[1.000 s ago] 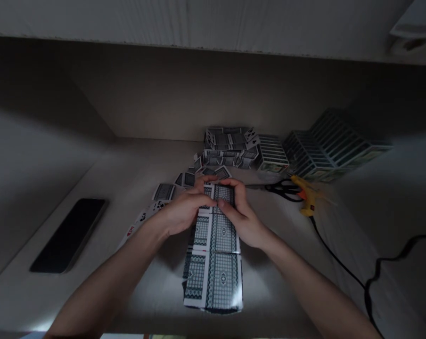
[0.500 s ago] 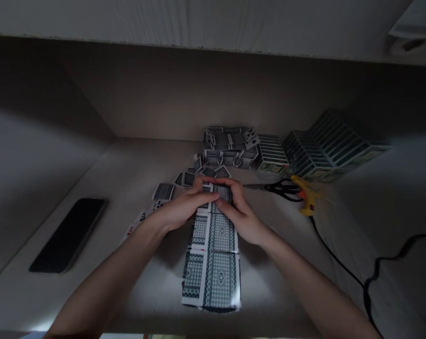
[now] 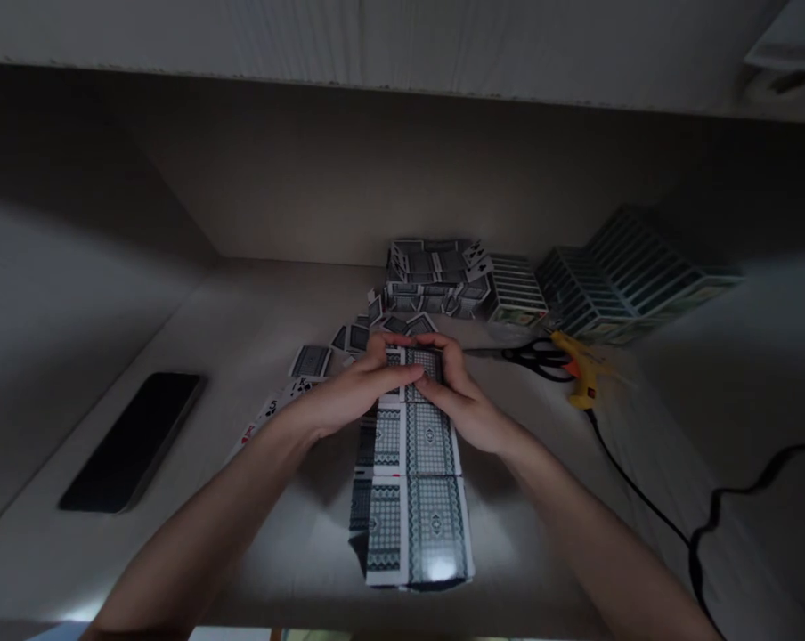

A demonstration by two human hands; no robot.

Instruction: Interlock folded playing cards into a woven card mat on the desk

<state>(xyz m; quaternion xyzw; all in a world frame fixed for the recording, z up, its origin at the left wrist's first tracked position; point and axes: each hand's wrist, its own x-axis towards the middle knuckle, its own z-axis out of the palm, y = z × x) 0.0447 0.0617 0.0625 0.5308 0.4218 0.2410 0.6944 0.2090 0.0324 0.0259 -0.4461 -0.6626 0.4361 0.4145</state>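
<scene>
Both hands grip the far end of a long block made of playing cards (image 3: 435,436), its patterned backs facing up. My left hand (image 3: 359,385) wraps the block's left far side, thumb laid across the top. On the other side my right hand (image 3: 466,401) closes round the right far corner, its thumb tip meeting the left thumb. The fingertips curl over the far edge and are partly hidden. The block's near end points toward me, with a loose dark flap low on its left side. Loose cards (image 3: 311,361) lie just beyond my left hand.
A black phone (image 3: 132,442) lies at left. Behind stand a stack of folded cards (image 3: 435,276) and green-edged card structures (image 3: 633,276). Black-handled scissors (image 3: 536,358) and a yellow glue gun (image 3: 581,369) with a black cord (image 3: 643,485) are at right. A shelf board (image 3: 402,44) overhangs the top.
The near end of the card block has swung right and tilted, showing more of its left side. Both hands keep their hold and have shifted slightly right.
</scene>
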